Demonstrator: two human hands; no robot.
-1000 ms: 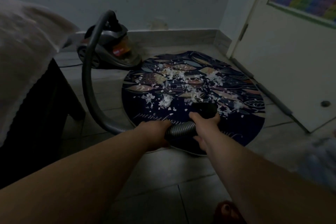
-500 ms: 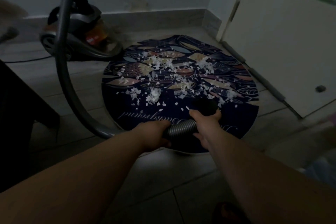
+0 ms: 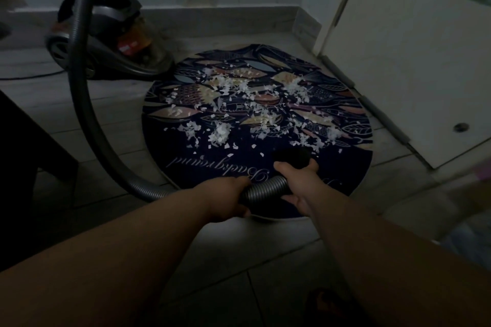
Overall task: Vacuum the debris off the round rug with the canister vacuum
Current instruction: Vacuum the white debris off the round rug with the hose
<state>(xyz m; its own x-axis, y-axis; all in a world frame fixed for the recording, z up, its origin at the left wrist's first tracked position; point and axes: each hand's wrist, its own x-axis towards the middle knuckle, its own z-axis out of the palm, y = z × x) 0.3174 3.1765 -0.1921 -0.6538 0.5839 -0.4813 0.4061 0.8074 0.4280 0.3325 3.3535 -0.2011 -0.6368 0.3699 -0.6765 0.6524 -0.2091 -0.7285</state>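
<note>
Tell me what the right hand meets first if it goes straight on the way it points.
Probably the white debris on the round rug, just beyond the black nozzle that the right hand grips; depth is hard to judge.

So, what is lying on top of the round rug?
White debris lies scattered over the middle of the round rug. The black nozzle is near its front edge. The right hand and hose cover the rug beneath them.

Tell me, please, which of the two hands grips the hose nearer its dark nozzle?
The right hand, directly behind the nozzle over the rug; the left hand holds the ribbed hose farther back, near the rug's edge.
</note>
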